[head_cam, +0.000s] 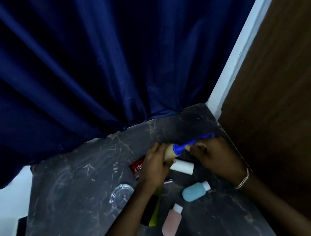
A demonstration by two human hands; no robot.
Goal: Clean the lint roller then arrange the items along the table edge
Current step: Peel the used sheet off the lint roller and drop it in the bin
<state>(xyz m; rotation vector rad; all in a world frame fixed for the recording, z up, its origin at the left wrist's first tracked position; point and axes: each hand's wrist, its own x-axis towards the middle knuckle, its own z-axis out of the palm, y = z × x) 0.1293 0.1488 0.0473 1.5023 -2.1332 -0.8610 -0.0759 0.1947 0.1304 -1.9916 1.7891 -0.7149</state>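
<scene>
Lint roller [177, 149] held just above a dark marbled bench [70, 189], near its far right corner, gripped at both ends by a person leaning over it. Nearest the viewer, a pink travel bottle [172, 224] with a white cap lies on its side, and just beyond it a light blue bottle [194, 192], also white-capped, lies close to the right wrist, which wears a pale beaded bracelet [243, 180]. To the left of these, a yellow-green and black object [153, 210] lies partly under the left forearm, and a clear glass dish [121, 195] sits further left. A white cylinder [183, 167] rests on the bench directly beneath the hands. The left hand [155, 166] is wrapped around the tan roll end of the roller; the right hand [211, 154] has its grip pinched closed on the blue handle, whose tip points toward the far right corner. A red packet [136, 167] shows from under the left hand. Behind the bench hangs a dark blue curtain [102, 55], with a brown wooden panel [285, 79] to the right.
</scene>
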